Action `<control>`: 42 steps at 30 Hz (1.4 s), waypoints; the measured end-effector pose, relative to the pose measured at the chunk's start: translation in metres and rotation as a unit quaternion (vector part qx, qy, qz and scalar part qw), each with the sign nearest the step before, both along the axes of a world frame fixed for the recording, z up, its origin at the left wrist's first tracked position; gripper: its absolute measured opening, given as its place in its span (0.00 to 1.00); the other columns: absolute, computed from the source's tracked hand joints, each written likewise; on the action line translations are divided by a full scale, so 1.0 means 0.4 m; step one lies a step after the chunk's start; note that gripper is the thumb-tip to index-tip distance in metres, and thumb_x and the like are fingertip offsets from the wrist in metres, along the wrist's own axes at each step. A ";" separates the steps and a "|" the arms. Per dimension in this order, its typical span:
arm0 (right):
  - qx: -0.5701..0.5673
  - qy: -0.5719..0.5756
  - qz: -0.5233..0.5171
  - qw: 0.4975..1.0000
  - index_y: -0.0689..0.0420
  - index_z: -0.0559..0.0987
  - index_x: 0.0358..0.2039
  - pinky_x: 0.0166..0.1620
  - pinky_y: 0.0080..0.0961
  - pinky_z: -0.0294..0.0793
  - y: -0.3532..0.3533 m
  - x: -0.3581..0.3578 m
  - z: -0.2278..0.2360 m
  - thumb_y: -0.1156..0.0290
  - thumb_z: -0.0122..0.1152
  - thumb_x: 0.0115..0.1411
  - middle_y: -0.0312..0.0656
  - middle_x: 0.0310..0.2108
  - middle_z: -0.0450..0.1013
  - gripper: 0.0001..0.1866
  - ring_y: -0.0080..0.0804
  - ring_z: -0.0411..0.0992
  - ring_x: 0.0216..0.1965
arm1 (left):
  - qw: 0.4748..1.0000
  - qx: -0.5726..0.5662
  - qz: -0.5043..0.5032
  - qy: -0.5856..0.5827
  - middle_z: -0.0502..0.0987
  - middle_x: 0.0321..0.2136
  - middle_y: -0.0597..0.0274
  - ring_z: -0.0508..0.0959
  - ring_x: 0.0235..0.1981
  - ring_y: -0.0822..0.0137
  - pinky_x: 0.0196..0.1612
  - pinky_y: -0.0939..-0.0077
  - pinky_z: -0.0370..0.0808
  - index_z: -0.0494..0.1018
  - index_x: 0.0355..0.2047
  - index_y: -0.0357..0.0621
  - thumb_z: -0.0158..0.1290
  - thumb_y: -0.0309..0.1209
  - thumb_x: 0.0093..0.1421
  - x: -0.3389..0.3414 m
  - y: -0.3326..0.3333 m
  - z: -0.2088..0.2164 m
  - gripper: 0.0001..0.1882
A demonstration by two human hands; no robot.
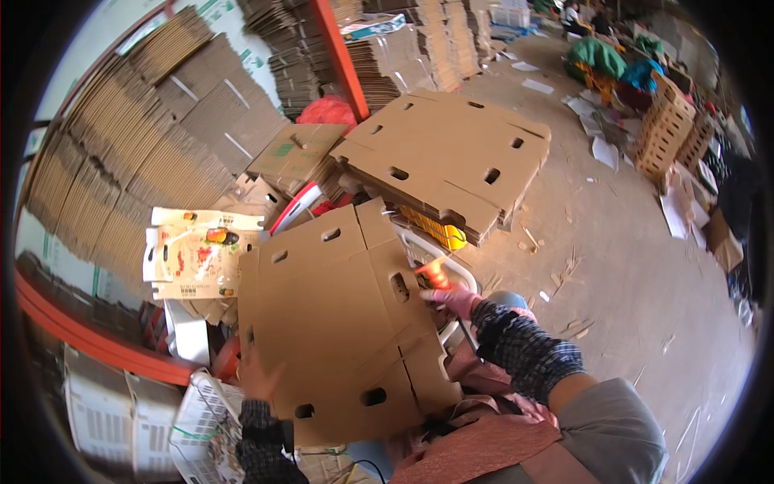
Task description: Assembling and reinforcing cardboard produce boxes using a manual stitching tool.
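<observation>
A large flat brown cardboard box blank (339, 323) with oval handle holes lies tilted in front of me, creased across its panels. My left hand (258, 377) is at its lower left edge, blurred, with the thumb apart from the fingers; it appears open against the board. At the right edge of the blank is my right hand (458, 300), in a pink glove, its fingers reaching toward the board. A bright orange-red patch (435, 274) glows just above those fingers; I cannot make out what it is or whether the hand grips anything.
Beyond lies a stack of similar blanks (443, 153), with a yellow crate (431, 226) under its near edge. A printed cream carton sheet (201, 254) sits left. Folded cardboard (121, 161) is piled behind a red metal frame (105, 335). White baskets (201, 427) stand lower left.
</observation>
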State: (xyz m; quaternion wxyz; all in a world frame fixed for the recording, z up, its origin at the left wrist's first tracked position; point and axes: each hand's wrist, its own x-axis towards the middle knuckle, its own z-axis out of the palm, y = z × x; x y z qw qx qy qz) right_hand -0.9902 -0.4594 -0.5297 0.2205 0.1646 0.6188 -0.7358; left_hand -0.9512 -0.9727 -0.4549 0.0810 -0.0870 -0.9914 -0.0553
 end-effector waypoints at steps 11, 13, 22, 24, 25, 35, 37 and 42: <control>-0.009 -0.044 -0.015 0.999 0.54 0.76 0.40 0.20 0.23 0.66 -0.031 0.079 -0.045 0.61 0.72 0.49 0.32 0.24 0.72 0.21 0.24 0.68 0.17 | 0.961 0.045 0.191 -0.196 0.38 0.68 0.46 0.35 0.68 0.44 0.58 0.24 0.39 0.46 0.67 0.58 0.38 0.70 0.55 -0.068 0.572 -0.039 0.47; 0.016 0.069 -0.112 0.991 0.51 0.76 0.34 0.19 0.19 0.59 -0.021 0.082 0.030 0.66 0.69 0.51 0.28 0.20 0.67 0.12 0.17 0.62 0.16 | 0.963 0.030 0.203 -0.175 0.35 0.68 0.47 0.33 0.68 0.45 0.56 0.18 0.35 0.45 0.68 0.62 0.35 0.72 0.54 -0.060 0.582 -0.058 0.47; -0.186 0.397 -0.171 0.882 0.52 0.68 0.29 0.13 0.18 0.51 -0.106 -0.027 0.399 0.70 0.57 0.59 0.28 0.10 0.57 0.07 0.18 0.53 0.08 | 0.970 0.005 0.204 -0.129 0.35 0.65 0.32 0.32 0.66 0.33 0.56 0.20 0.37 0.46 0.67 0.49 0.35 0.69 0.56 -0.091 0.595 -0.129 0.48; -0.034 0.395 -0.145 0.906 0.52 0.66 0.29 0.13 0.18 0.50 -0.147 -0.065 0.302 0.70 0.59 0.57 0.28 0.10 0.56 0.09 0.19 0.53 0.08 | 0.973 0.001 0.207 -0.102 0.35 0.65 0.30 0.32 0.66 0.32 0.56 0.20 0.37 0.46 0.67 0.47 0.35 0.68 0.56 -0.088 0.604 -0.130 0.48; -0.017 0.390 -0.132 0.911 0.52 0.66 0.30 0.13 0.18 0.49 -0.155 -0.082 0.250 0.71 0.59 0.57 0.28 0.10 0.55 0.09 0.19 0.53 0.08 | 0.968 0.003 0.218 -0.127 0.35 0.65 0.30 0.32 0.66 0.32 0.56 0.20 0.37 0.46 0.67 0.47 0.35 0.68 0.56 -0.088 0.606 -0.125 0.48; -0.127 0.707 0.072 0.692 0.54 0.68 0.26 0.23 0.25 0.66 -0.046 -0.025 0.757 0.74 0.55 0.56 0.32 0.18 0.64 0.05 0.22 0.63 0.17 | 0.967 0.027 0.223 -0.118 0.38 0.65 0.32 0.34 0.67 0.36 0.57 0.21 0.36 0.49 0.66 0.46 0.37 0.69 0.55 -0.086 0.615 -0.095 0.49; -0.104 0.709 0.045 0.696 0.55 0.68 0.26 0.23 0.26 0.66 -0.068 -0.026 0.703 0.75 0.53 0.55 0.33 0.18 0.64 0.04 0.22 0.64 0.17 | 0.964 0.029 0.237 -0.113 0.39 0.65 0.32 0.35 0.67 0.36 0.57 0.21 0.37 0.49 0.66 0.46 0.37 0.69 0.55 -0.085 0.613 -0.102 0.49; 0.053 0.414 -0.041 0.908 0.56 0.68 0.30 0.21 0.22 0.60 -0.192 -0.069 0.265 0.77 0.56 0.46 0.33 0.17 0.60 0.09 0.23 0.61 0.17 | 0.965 0.022 0.249 -0.083 0.40 0.65 0.33 0.35 0.67 0.37 0.57 0.21 0.37 0.50 0.66 0.47 0.37 0.70 0.55 -0.117 0.595 -0.090 0.49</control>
